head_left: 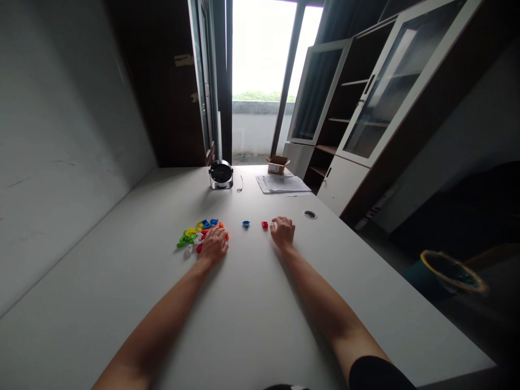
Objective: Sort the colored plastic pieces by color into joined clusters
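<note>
Small plastic pieces (189, 234) in yellow, green, white, blue, orange and red lie in a loose pile at the left of the desk's middle. My left hand (215, 244) rests palm down over the pile's right edge, its fingers spread across the orange and red pieces; their tips are partly hidden. A blue piece (246, 223) lies by itself between my hands. To its right sits a red piece (265, 225), just left of my right hand (283, 232). That hand lies on the desk with bent fingers slightly apart, holding nothing that I can see.
Toward the far end of the white desk (244, 303) stand a round black device on a stand (221, 174), papers (284, 184) and a small open carton (278, 164). A cable hole (310, 215) is near the right edge. Beyond that edge is a bin (450, 271).
</note>
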Tool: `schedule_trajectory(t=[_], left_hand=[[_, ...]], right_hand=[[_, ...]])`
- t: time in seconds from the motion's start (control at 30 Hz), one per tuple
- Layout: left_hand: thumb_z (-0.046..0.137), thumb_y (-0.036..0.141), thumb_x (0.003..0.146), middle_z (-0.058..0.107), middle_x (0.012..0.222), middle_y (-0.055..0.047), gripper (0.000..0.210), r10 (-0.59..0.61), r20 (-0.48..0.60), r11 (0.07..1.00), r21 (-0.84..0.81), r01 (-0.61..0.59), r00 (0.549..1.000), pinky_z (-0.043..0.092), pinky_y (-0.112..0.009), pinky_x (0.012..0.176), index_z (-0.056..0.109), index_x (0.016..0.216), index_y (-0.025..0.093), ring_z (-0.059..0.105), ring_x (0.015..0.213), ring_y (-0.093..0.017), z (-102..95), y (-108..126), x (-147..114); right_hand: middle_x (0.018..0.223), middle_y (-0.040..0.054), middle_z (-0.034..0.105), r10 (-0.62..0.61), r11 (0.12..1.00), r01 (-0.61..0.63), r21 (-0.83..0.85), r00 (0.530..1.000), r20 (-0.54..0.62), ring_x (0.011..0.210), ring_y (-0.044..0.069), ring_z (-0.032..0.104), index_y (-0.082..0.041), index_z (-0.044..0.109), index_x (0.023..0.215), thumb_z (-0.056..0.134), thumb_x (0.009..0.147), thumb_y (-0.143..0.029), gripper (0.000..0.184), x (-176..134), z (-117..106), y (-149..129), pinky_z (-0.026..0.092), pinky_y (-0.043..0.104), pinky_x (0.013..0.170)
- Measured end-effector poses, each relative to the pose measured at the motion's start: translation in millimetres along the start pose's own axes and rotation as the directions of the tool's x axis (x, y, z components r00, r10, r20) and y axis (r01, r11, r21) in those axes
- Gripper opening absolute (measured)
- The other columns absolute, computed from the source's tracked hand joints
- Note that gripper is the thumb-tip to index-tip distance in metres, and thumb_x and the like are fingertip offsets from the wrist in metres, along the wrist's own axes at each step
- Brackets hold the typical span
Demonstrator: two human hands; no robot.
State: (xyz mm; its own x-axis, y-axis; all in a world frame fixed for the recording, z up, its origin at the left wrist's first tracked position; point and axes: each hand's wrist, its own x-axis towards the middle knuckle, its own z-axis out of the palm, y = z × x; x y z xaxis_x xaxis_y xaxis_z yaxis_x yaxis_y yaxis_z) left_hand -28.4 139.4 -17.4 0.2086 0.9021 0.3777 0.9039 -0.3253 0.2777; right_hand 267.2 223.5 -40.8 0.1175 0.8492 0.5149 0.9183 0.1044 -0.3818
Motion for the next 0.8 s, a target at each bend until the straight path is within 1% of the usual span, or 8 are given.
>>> schedule_trajectory(t=[0.07,0.13,0.23,0.33,0.53,0.67,0.8], left_hand=[[0.057,0.019,0.087,0.06,0.132,-0.008,0.029,0.009,0.007,1.0,-0.016,-0.009,1.0,0.029,-0.045,0.119,0.062,0.115,0.025,0.045,0.132,-0.027,-1.1,0.2,0.5],[0.056,0.019,0.088,0.062,0.127,-0.008,0.026,0.011,0.004,0.999,-0.03,-0.01,1.0,0.033,-0.045,0.116,0.062,0.113,0.025,0.049,0.127,-0.027,-1.5,0.5,0.6],[0.054,0.02,0.09,0.062,0.124,-0.009,0.022,0.006,-0.016,0.999,-0.046,-0.006,1.0,0.035,-0.044,0.114,0.064,0.11,0.025,0.051,0.123,-0.027,-1.0,0.6,0.2],[0.054,0.022,0.092,0.062,0.122,-0.009,0.019,0.004,-0.018,0.999,-0.054,-0.005,1.0,0.036,-0.044,0.112,0.064,0.107,0.024,0.051,0.121,-0.027,-0.3,0.3,-0.6],[0.058,0.017,0.088,0.064,0.119,-0.009,0.03,-0.004,0.017,0.999,-0.05,0.005,1.0,0.037,-0.043,0.11,0.063,0.115,0.026,0.052,0.118,-0.027,1.1,-1.9,-2.1],[0.059,0.017,0.086,0.063,0.118,-0.009,0.031,0.008,0.021,0.999,-0.033,-0.007,1.0,0.04,-0.043,0.106,0.064,0.116,0.024,0.052,0.117,-0.027,3.2,-3.9,-2.8],[0.06,0.016,0.086,0.064,0.114,-0.008,0.029,0.01,0.004,0.999,-0.031,-0.01,1.0,0.042,-0.042,0.104,0.064,0.113,0.025,0.053,0.114,-0.027,3.4,-3.5,-3.4]], right_hand=[[0.118,0.0125,0.063,0.08,0.996,-0.08,-0.037,0.997,-0.005,0.113,0.029,0.047,-0.02,0.073,0.102,0.054,0.09,-0.024,0.023,4.1,0.4,12.6,0.033,0.039,0.096],[0.116,0.0137,0.063,0.154,0.986,-0.153,-0.061,0.988,0.015,0.111,0.029,0.048,-0.019,0.074,0.1,0.055,0.088,-0.023,0.023,7.7,0.4,24.9,0.034,0.039,0.092],[0.114,0.0143,0.063,0.214,0.975,-0.211,-0.068,0.976,0.033,0.107,0.029,0.05,-0.019,0.075,0.1,0.055,0.088,-0.024,0.024,11.1,0.2,37.8,0.036,0.039,0.089],[0.113,0.0145,0.065,0.218,0.975,-0.215,-0.052,0.975,0.054,0.105,0.028,0.052,-0.018,0.076,0.101,0.053,0.089,-0.023,0.026,12.4,0.6,42.9,0.038,0.038,0.088],[0.116,0.0135,0.066,0.207,0.978,-0.205,-0.021,0.973,0.101,0.106,0.027,0.054,-0.018,0.075,0.107,0.051,0.091,-0.023,0.028,14.3,3.7,45.6,0.039,0.037,0.091],[0.118,0.0107,0.064,0.197,0.98,-0.198,0.008,0.978,0.069,0.107,0.026,0.055,-0.021,0.073,0.111,0.052,0.091,-0.023,0.029,14.0,3.8,45.2,0.039,0.036,0.092],[0.118,0.0117,0.062,0.197,0.98,-0.197,-0.01,0.98,0.039,0.107,0.027,0.055,-0.02,0.074,0.109,0.057,0.088,-0.023,0.027,11.0,1.9,44.0,0.04,0.035,0.092]])
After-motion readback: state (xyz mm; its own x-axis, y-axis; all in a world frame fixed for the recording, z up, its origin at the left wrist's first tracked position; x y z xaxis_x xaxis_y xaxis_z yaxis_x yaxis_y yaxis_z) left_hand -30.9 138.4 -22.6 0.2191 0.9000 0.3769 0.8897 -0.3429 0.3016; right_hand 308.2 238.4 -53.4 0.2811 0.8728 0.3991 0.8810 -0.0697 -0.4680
